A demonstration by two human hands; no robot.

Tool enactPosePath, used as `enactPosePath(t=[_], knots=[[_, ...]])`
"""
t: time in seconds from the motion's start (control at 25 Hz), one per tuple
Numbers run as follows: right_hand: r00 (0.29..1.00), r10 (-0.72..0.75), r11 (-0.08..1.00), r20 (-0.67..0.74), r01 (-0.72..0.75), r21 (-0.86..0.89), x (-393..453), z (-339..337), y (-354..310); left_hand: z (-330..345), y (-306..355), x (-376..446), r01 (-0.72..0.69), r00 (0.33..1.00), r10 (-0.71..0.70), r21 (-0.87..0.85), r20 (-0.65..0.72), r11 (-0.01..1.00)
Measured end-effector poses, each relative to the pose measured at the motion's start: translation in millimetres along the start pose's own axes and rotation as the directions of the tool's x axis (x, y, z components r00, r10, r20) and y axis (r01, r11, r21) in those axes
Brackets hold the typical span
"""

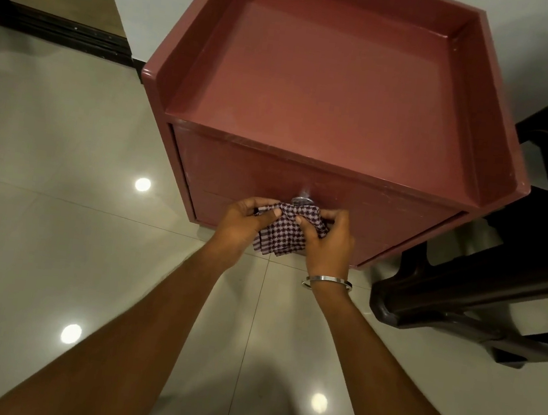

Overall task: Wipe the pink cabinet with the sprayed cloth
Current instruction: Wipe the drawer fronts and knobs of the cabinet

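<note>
Pink laminate covers the one cabinet, which is seen from above on a pale tiled floor; its recessed top is walled on the left, far and right sides. Only a sliver of one metal knob is seen on the cabinet's near face, the rest being hidden behind the cloth. One checked cloth, bunched, is held between two hands in front of that near face, just below the knob; whether it touches the cabinet cannot be made out. It is pinched at its left edge by the left hand, thumb on top, and gripped at its right side by the right hand, whose fingers are curled over the fabric. The fingertips of both hands are largely hidden by the folds. One metal bangle is worn on the right wrist. At the right, one dark plastic chair is cut off by the frame edge. Three round light reflections are counted on the floor.
</note>
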State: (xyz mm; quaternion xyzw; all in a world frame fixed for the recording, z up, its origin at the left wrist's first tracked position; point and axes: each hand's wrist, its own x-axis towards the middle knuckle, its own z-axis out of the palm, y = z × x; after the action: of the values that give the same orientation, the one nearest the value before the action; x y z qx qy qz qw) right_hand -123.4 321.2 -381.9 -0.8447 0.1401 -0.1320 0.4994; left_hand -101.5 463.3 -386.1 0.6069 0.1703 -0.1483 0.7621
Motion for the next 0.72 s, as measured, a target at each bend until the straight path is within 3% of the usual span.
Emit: enactPosePath(t=[0.12,0.28,0.52,0.72], knots=[[0.997,0.072,0.997,0.015,-0.072,-0.015,4.9,4.2,7.8,8.4,-3.6,2.0,0.0,0.998,0.003,0.05,-0.064,0.999],[0.986,0.168,0.985,-0.011,-0.167,0.047,16.5,4.5,7.8,8.8,2.0,5.8,-0.024,0.999,0.027,0.095,-0.033,0.995],[0.983,0.183,0.97,0.007,-0.181,0.16,-6.7,-0.3,9.8,4.4,8.5,-0.1,0.012,0.999,-0.012,0.004,0.042,1.0],[0.988,0.13,0.967,-0.083,-0.108,0.23,-8.2,-1.6,-1.6,11.9,11.8,-0.7,0.038,0.999,-0.038,-0.029,-0.007,0.999]])
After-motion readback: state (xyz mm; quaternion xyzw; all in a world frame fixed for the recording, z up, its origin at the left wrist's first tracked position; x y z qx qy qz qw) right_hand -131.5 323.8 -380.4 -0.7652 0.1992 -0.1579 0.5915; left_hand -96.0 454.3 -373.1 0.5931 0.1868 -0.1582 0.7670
